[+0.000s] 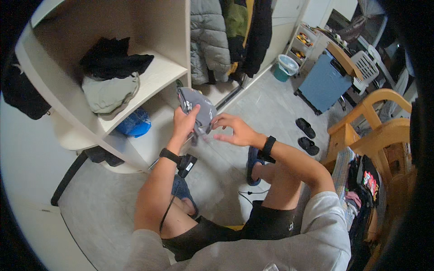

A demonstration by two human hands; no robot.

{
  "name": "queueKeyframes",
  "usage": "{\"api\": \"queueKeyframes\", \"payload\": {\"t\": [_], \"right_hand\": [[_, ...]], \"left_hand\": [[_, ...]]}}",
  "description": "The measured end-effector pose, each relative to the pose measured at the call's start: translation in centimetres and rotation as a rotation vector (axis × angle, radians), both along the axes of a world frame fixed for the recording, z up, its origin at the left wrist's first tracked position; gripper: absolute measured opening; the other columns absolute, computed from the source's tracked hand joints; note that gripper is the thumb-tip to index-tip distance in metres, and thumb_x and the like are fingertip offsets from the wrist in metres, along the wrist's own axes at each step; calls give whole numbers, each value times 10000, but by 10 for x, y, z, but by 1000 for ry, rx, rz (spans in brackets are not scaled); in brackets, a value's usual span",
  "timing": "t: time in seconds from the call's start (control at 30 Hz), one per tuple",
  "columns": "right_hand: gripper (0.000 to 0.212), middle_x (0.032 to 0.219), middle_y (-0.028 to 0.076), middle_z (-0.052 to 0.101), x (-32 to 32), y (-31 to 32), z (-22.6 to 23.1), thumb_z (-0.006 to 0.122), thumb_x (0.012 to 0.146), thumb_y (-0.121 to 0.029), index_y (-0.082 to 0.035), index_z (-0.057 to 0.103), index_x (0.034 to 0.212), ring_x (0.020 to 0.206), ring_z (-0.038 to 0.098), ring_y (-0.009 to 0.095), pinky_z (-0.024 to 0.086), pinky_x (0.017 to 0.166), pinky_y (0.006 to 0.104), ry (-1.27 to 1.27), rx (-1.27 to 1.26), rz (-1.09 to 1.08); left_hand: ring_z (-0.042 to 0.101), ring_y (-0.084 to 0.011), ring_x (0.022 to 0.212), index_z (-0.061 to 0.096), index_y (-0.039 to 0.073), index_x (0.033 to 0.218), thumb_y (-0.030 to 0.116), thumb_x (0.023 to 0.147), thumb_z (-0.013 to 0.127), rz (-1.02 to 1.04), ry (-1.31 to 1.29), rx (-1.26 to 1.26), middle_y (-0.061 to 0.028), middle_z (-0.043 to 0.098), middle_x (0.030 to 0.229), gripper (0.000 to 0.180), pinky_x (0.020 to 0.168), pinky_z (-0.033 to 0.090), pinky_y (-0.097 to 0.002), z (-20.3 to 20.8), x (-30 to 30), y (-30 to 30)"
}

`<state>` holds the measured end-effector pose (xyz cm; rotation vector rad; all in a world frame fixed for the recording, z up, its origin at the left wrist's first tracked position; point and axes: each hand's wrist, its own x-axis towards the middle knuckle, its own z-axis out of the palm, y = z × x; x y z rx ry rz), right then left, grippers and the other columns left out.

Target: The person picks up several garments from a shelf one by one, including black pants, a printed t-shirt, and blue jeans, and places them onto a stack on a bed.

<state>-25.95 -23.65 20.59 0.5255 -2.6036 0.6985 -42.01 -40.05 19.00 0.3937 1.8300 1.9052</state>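
Note:
My left hand (184, 122) is closed on a grey cap (201, 103) with pale markings, its thumb lying across the fabric. The cap is held up in front of the white cabinet's lower shelf. A blurred strap-like part hangs below it, and its exact shape I cannot make out. Close by the cap's right edge is my right hand (237, 129), thumb and fingers apart. Its fingertips are at or just beside the fabric; whether they touch I cannot tell. Both wrists wear black bands, the left one with a small black box (187, 166) on it.
The white cabinet (169, 67) holds black clothing (113, 58), a pale folded garment (110, 92) and a blue bag (135, 124). Jackets (210, 40) hang behind. Rightward are a bin (285, 68), a blue suitcase (323, 81), slippers (307, 135) and a wooden chair (379, 131) near piled clothes.

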Motion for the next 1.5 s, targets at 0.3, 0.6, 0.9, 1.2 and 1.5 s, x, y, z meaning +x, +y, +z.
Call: {"api": "queueKeyframes", "payload": {"t": [0.3, 0.6, 0.9, 1.2, 1.5], "right_hand": [[619, 1293, 135, 647, 12, 60, -37, 752, 961, -351, 26, 538, 1404, 1254, 586, 222, 476, 1066, 407, -451, -1421, -469], [264, 1054, 75, 733, 31, 105, 30, 709, 978, -159, 9, 690, 1181, 965, 663, 116, 559, 841, 302, -447, -829, -568], [246, 1013, 106, 764, 156, 160, 88, 693, 941, -140, 4, 724, 1138, 939, 668, 156, 544, 848, 356, -117, -604, -948], [252, 1057, 105, 768, 442, 178, 114, 673, 926, -88, 7, 724, 1154, 967, 697, 190, 545, 885, 366, 363, -524, -1453], [218, 973, 88, 730, 658, 191, 124, 708, 965, -139, 18, 677, 1111, 827, 692, 184, 568, 702, 355, 925, -1074, -1623]], "left_hand": [[621, -174, 1174, 547, -5, 1403, 350, 1025, 675, -367, -34, 239, -81, 648, 1324, 534, 993, 505, -333, 2, 21, 15], [642, -185, 1127, 578, -65, 1362, 342, 1063, 607, -332, 141, 222, -103, 681, 1264, 505, 969, 509, -337, -21, 21, 67], [752, -172, 764, 546, 76, 1399, 403, 1040, 614, -499, 86, 148, -83, 727, 1192, 490, 540, 457, -196, -10, 50, 119], [695, -120, 695, 588, 103, 1332, 403, 1068, 579, -643, 258, -62, -36, 711, 1089, 400, 527, 453, -219, -85, 55, 148], [681, -117, 665, 569, 92, 1346, 390, 1064, 589, -686, 297, -209, -36, 708, 1043, 410, 527, 438, -233, -148, 50, 149]]}}
